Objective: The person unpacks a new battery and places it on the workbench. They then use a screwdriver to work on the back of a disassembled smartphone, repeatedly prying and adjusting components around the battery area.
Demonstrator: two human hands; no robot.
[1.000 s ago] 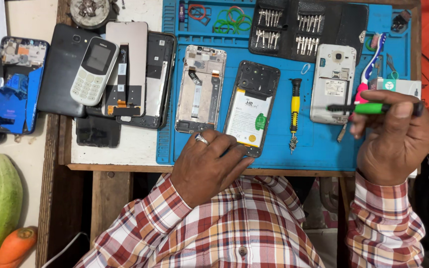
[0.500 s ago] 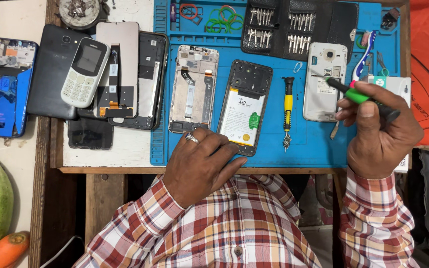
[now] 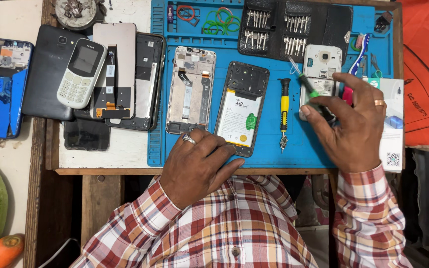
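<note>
Green-handled screwdriver [image 3: 308, 85] pinched in our right hand [image 3: 353, 126] over the white phone [image 3: 321, 79] on the blue mat [image 3: 299, 149], our left hand [image 3: 197, 166] — fingers loosely spread, grasping nothing — resting on the opened phone [image 3: 242, 109]'s near edge.

Green-handled screwdriver [image 3: 308, 85]: slim, metal tip up-left, tilted, over white phone body [image 3: 320, 74]. Opened black phone [image 3: 242, 108]: back off, white battery exposed, flat on blue mat [image 3: 274, 156], lengthwise.
</note>
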